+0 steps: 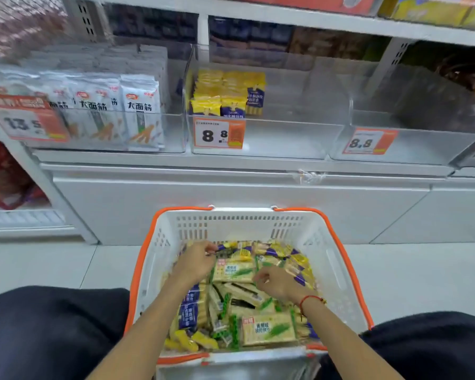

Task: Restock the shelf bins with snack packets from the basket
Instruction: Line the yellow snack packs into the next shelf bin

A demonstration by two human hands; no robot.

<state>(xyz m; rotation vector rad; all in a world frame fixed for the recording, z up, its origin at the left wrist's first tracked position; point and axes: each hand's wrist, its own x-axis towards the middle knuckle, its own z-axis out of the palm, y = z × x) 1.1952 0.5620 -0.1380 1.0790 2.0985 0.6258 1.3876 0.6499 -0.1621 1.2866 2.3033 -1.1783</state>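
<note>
Down in the basket [337,259] between my knees, both my hands are sorting the mixed snack packets [266,329]. My left hand [196,260] pinches something dark at the far side of the heap; my right hand [274,283] curls over a green-printed packet [235,271], though I cannot tell if it grips it yet. I judge it best to gather only the yellow-and-blue kind, stacked flat and facing one way, for the middle bin [269,138], which is mostly bare beside its few packets.
</note>
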